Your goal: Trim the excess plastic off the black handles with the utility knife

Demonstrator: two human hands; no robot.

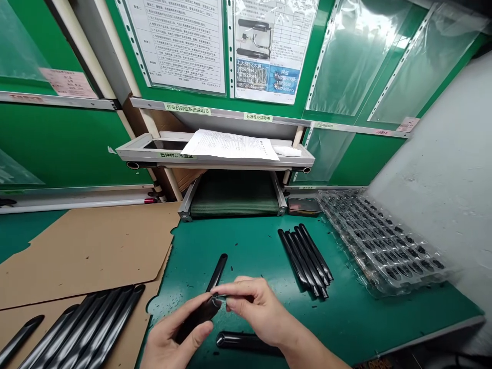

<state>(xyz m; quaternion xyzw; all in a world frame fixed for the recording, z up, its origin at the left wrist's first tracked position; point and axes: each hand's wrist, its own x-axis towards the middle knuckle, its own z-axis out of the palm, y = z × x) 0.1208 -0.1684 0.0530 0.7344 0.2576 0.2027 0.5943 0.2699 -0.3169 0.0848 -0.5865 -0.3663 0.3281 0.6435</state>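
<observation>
My left hand (169, 333) is wrapped round a long glossy black plastic piece (200, 316), its end pointing up and away from me. At that end my right hand (263, 310) is closed in a pinch, thumb and fingers together; whatever sits between the fingertips is too small to make out. Just beyond my hands lies a narrow black piece (218, 271), partly hidden behind them. Another black piece (246, 342) lies on the table below my right hand, its right end covered by my wrist.
Several black pieces (305, 261) lie side by side on the green table (253, 236). More rest on cardboard (100, 246) at left. Clear trays (384, 241) of small black parts stand at right. Behind are a conveyor belt (236, 192) and a shelf (215, 160) with papers.
</observation>
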